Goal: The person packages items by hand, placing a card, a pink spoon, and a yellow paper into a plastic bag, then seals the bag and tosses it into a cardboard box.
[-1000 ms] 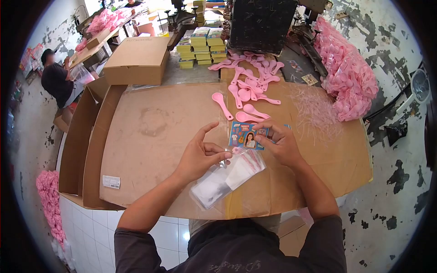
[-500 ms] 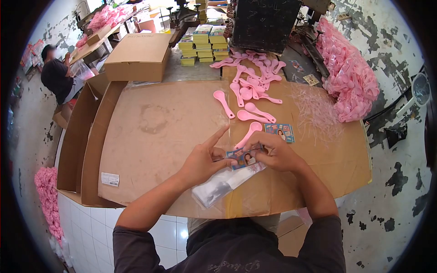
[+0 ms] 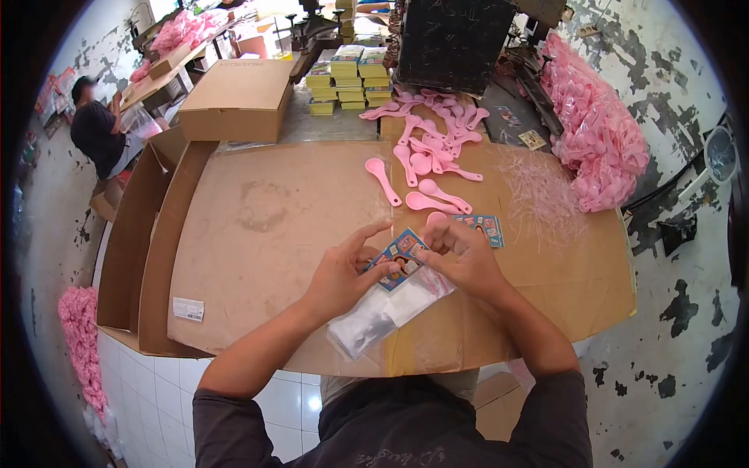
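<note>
Between my two hands a small blue printed card (image 3: 399,257) is held tilted. My left hand (image 3: 341,273) pinches its lower left part between thumb and fingers. The thumb of my right hand (image 3: 466,261) touches the card's right corner, with the fingers curled beside it. Beneath the card lie clear plastic bags (image 3: 374,321). Another blue card or stack (image 3: 490,229) rests behind my right hand. A pink spoon (image 3: 437,220) is partly hidden by that hand, and more pink spoons (image 3: 429,203) lie just beyond.
Cardboard (image 3: 265,273) covers the table. A closed box (image 3: 234,97), stacked cards (image 3: 347,74) and a black metal block (image 3: 451,47) stand behind. Bagged pink spoons (image 3: 597,140) are at right, near plastic strips (image 3: 542,191). Another person (image 3: 97,129) sits at far left.
The blue card has turned and risen to a steeper tilt in my hands. My right fingers have loosened around it, and my right hand covers more of the nearby pink spoon.
</note>
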The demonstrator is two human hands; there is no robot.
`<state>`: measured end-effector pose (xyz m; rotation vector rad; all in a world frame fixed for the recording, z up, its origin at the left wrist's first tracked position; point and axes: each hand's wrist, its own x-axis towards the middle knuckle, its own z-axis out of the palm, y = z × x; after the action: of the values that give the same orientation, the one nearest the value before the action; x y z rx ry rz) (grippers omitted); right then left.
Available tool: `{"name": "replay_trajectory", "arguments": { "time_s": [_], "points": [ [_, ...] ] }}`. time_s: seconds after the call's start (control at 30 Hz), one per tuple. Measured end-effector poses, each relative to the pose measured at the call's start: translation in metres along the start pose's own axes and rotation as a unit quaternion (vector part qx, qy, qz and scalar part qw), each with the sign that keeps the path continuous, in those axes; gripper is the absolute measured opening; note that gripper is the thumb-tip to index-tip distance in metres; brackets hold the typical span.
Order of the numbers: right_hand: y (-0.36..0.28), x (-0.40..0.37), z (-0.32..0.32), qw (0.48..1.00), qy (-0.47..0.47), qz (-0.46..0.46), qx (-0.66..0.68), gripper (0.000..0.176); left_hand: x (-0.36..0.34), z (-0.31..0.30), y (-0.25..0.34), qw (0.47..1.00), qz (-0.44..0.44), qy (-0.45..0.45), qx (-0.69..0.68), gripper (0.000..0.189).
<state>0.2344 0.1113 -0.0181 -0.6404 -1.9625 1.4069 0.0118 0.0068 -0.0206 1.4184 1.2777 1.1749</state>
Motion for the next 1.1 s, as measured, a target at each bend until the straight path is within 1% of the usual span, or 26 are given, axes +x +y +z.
{"name": "replay_trajectory", "arguments": {
  "time_s": [0.07, 0.17, 0.23, 0.27, 0.33, 0.37, 0.43, 0.53, 0.57, 0.63, 0.73, 0.8, 0.87, 0.9, 0.93, 0.97, 1.03, 1.1],
  "points": [
    [0.003, -0.003, 0.000, 0.998, -0.035, -0.008, -0.048, 0.023, 0.000, 0.001, -0.005, 0.999, 0.000, 0.006, -0.035, 0.059],
    [-0.004, -0.004, 0.006, 0.986, -0.076, -0.082, -0.121, 0.023, -0.002, 0.004, 0.004, 0.998, -0.016, 0.003, -0.057, 0.055],
    [-0.006, 0.002, -0.001, 0.972, -0.097, -0.143, -0.162, 0.026, -0.001, 0.002, 0.003, 0.999, -0.014, 0.010, -0.042, 0.052],
    [-0.006, 0.009, -0.007, 0.955, -0.071, -0.171, -0.231, 0.028, -0.001, 0.000, 0.002, 0.999, -0.014, 0.015, -0.036, 0.051],
    [0.001, 0.020, -0.021, 0.904, -0.020, -0.222, -0.364, 0.034, 0.002, -0.002, -0.001, 0.995, -0.051, 0.021, -0.086, 0.049],
    [0.007, 0.020, -0.025, 0.891, -0.045, -0.225, -0.391, 0.035, 0.003, -0.003, -0.002, 0.991, -0.068, 0.023, -0.110, 0.048],
    [0.014, 0.020, -0.030, 0.862, -0.093, -0.231, -0.441, 0.037, 0.004, -0.006, -0.001, 0.991, -0.065, 0.008, -0.113, 0.047],
    [0.014, 0.022, -0.031, 0.868, -0.103, -0.194, -0.446, 0.033, 0.003, -0.007, 0.003, 0.987, -0.071, -0.011, -0.142, 0.047],
    [0.009, 0.022, -0.031, 0.892, -0.080, -0.177, -0.408, 0.033, 0.003, -0.007, 0.005, 0.985, -0.075, -0.016, -0.156, 0.047],
    [-0.008, 0.019, -0.030, 0.933, -0.037, -0.142, -0.328, 0.032, 0.001, -0.007, 0.005, 0.983, -0.053, -0.029, -0.175, 0.046],
    [-0.025, 0.015, -0.026, 0.969, 0.016, -0.048, -0.240, 0.031, 0.000, -0.004, 0.001, 0.980, -0.037, -0.050, -0.191, 0.046],
    [-0.013, 0.015, -0.025, 0.967, -0.004, -0.120, -0.223, 0.031, -0.001, -0.002, 0.001, 0.979, -0.039, -0.057, -0.193, 0.046],
    [-0.006, 0.013, -0.025, 0.987, -0.024, -0.075, -0.139, 0.031, -0.002, 0.001, 0.004, 0.978, -0.049, -0.055, -0.195, 0.046],
    [-0.006, 0.011, -0.027, 0.997, -0.034, 0.007, -0.062, 0.031, -0.003, 0.001, 0.005, 0.975, -0.053, -0.063, -0.208, 0.046],
    [-0.005, 0.010, -0.027, 0.995, -0.043, 0.088, 0.015, 0.031, -0.004, 0.001, 0.008, 0.971, -0.057, -0.071, -0.220, 0.045],
    [-0.007, 0.011, -0.025, 0.995, -0.031, 0.087, 0.047, 0.031, -0.004, 0.001, 0.009, 0.967, -0.060, -0.080, -0.233, 0.045],
    [-0.012, 0.015, -0.020, 0.990, -0.006, 0.083, 0.111, 0.029, -0.004, 0.002, 0.009, 0.972, -0.055, -0.082, -0.213, 0.044],
    [-0.025, 0.015, -0.017, 0.986, 0.045, 0.075, 0.140, 0.028, -0.004, 0.002, 0.008, 0.974, -0.049, -0.082, -0.203, 0.042]
  ]
}}
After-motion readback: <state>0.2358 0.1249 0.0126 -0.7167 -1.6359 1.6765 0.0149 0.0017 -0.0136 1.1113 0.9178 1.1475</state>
